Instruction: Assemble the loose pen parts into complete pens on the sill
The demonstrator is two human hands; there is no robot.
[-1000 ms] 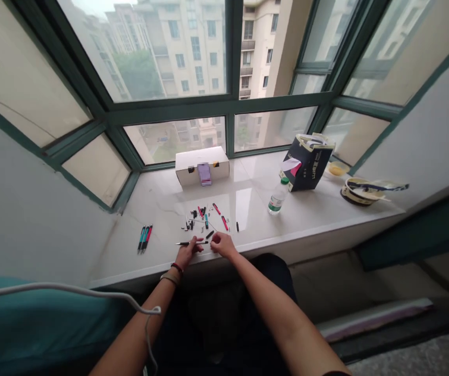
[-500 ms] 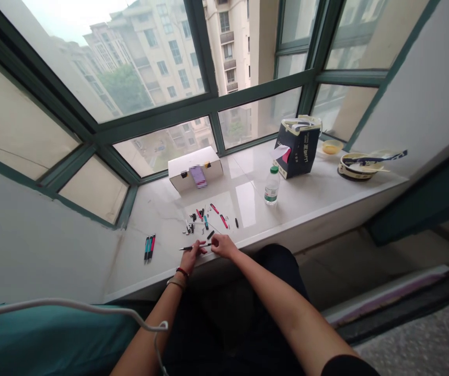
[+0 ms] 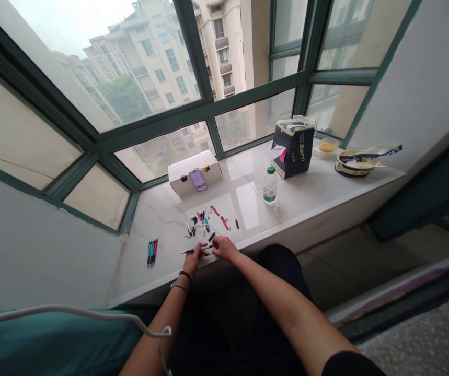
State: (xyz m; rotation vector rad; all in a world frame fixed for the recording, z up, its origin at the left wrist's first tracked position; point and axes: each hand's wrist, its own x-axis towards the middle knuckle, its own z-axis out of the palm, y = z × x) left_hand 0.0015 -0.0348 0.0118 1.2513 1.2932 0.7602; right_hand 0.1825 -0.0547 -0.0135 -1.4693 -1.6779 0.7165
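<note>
My left hand [image 3: 197, 256] is closed around a slim pen [image 3: 188, 251] near the sill's front edge; its silvery tip points left. Close on the right, my right hand [image 3: 224, 247] is pinched at the pen's dark other end; what the fingertips grip there is partly hidden. Just beyond the hands lies a short black tube [image 3: 211, 236]. Loose pen parts [image 3: 194, 220] in black and silver are scattered farther back, with a teal barrel [image 3: 207, 224] and red barrels [image 3: 224, 223] among them. Three assembled pens [image 3: 152, 253], teal and red, lie side by side to the left.
A white box [image 3: 195, 172] stands against the window. To the right are a plastic bottle [image 3: 270, 186] with a green cap, a dark paper bag [image 3: 293, 149], a yellow-filled bowl [image 3: 327, 145] and a food bowl [image 3: 353, 163]. A white cable [image 3: 71, 310] crosses the lower left.
The view has shifted slightly. Both hands keep their hold at the pen, and a small gap now shows between the pen's dark end and my right fingertips.
</note>
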